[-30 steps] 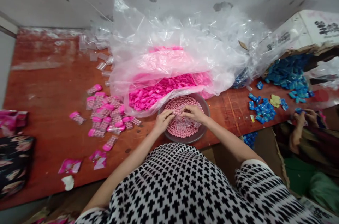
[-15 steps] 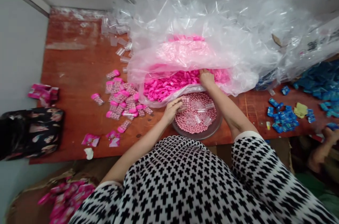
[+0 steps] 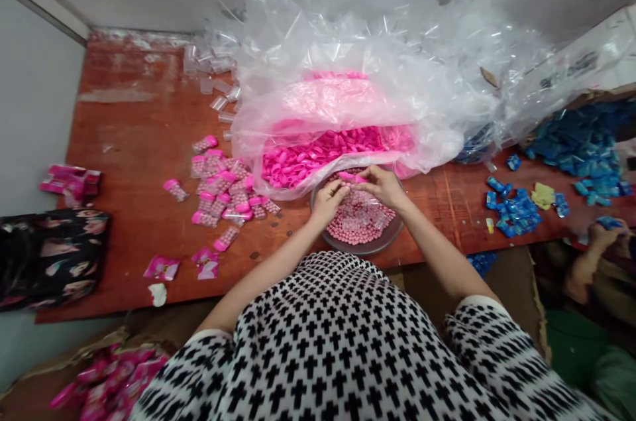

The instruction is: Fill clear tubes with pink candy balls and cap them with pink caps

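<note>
A round bowl (image 3: pixel 385 240) of small pink candies (image 3: pixel 355 225) with a few clear tubes lying in it sits at the table's near edge. Both my hands are over its far side. My left hand (image 3: pixel 328 201) is closed round a small clear tube. My right hand (image 3: pixel 382 186) pinches a pink cap (image 3: pixel 354 177) and holds it against the tube's end. Just behind the bowl, a big clear plastic bag (image 3: pixel 348 96) lies open with a heap of pink caps (image 3: pixel 318 154) inside.
Several filled pink-capped tubes (image 3: pixel 223 192) lie left of the bowl on the red-brown table (image 3: pixel 134 142), empty clear tubes (image 3: pixel 213 86) farther back. Blue packets (image 3: pixel 517 212) and a box are at right, where another person's hand (image 3: pixel 603 235) works. Pink wrappers (image 3: pixel 163 267) lie near the front edge.
My right hand came back from the heap of pink caps in the bag to the bowl and now meets my left hand with a cap. The camera view shifted slightly.
</note>
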Motion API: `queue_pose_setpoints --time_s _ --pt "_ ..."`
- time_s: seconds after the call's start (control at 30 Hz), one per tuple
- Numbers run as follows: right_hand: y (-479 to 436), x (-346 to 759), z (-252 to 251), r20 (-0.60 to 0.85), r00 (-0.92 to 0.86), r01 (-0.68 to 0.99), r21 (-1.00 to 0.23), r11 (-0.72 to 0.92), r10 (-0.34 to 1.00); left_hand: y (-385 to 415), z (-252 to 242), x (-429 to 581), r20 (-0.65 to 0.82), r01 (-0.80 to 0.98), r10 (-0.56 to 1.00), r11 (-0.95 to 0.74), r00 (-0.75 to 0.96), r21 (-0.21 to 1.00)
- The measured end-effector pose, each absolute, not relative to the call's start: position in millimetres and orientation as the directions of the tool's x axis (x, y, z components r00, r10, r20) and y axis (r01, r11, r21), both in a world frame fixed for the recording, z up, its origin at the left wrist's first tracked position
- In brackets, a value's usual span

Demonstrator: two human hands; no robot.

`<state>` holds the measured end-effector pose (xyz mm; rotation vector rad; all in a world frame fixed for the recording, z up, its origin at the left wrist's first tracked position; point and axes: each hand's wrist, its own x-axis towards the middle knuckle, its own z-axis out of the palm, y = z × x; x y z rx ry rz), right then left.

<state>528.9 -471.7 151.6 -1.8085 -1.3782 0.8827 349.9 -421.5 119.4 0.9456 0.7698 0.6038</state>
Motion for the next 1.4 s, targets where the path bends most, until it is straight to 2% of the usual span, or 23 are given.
queue_pose_setpoints --time_s 0.07,0.13,0.23,0.3,0.4,0.5,0.6,0.7,0.87,1.1,1.3,1.4 --pt "-487 518 152 -0.162 0.155 0.313 -0.928 -0.204 0.975 -425 122 349 -0.290 -0.126 0.749 0.443 0.596 0.887" --pt "-497 515 154 -0.245 0.106 0.140 -0.956 -0.258 0.964 -429 123 345 -0.244 -0.095 0.746 0.379 0.619 0.920" --pt "-505 516 161 -0.321 0.093 0.049 -0.944 -0.327 0.942 -436 123 338 -0.174 -0.027 0.739 0.251 0.651 0.968" --pt "-507 515 168 -0.249 0.180 0.108 -0.957 -0.271 0.952 -439 123 334 -0.156 0.007 0.747 0.198 0.646 0.980" --pt "-508 506 177 -0.030 0.241 0.299 -0.949 -0.104 0.970 -441 126 330 -0.115 0.059 0.769 0.100 0.629 0.993" --pt "-508 495 182 0.095 0.135 0.507 -0.862 0.014 0.986 -441 129 326 -0.038 0.107 0.785 -0.036 0.619 0.994" --pt "-510 488 180 0.158 0.057 0.627 -0.774 0.087 0.986 -442 133 322 0.016 0.109 0.795 -0.103 0.606 0.989" --pt "-512 484 179 0.190 0.067 0.643 -0.759 0.103 0.979 -443 140 319 0.039 0.093 0.802 -0.118 0.596 0.989" --pt "-509 478 189 0.189 0.205 0.535 -0.843 0.052 0.960 -441 152 321 0.052 0.039 0.781 -0.098 0.622 0.994" --pt "-509 483 188 0.208 0.090 0.621 -0.776 0.108 0.974 -437 151 319 0.032 0.049 0.799 -0.078 0.601 0.996" --pt "-514 487 184 0.255 -0.016 0.707 -0.681 0.191 0.967 -433 161 320 0.133 0.120 0.704 -0.297 0.697 0.947" --pt "-513 491 173 0.235 -0.051 0.706 -0.679 0.201 0.971 -426 160 321 0.130 0.187 0.634 -0.409 0.763 0.893"
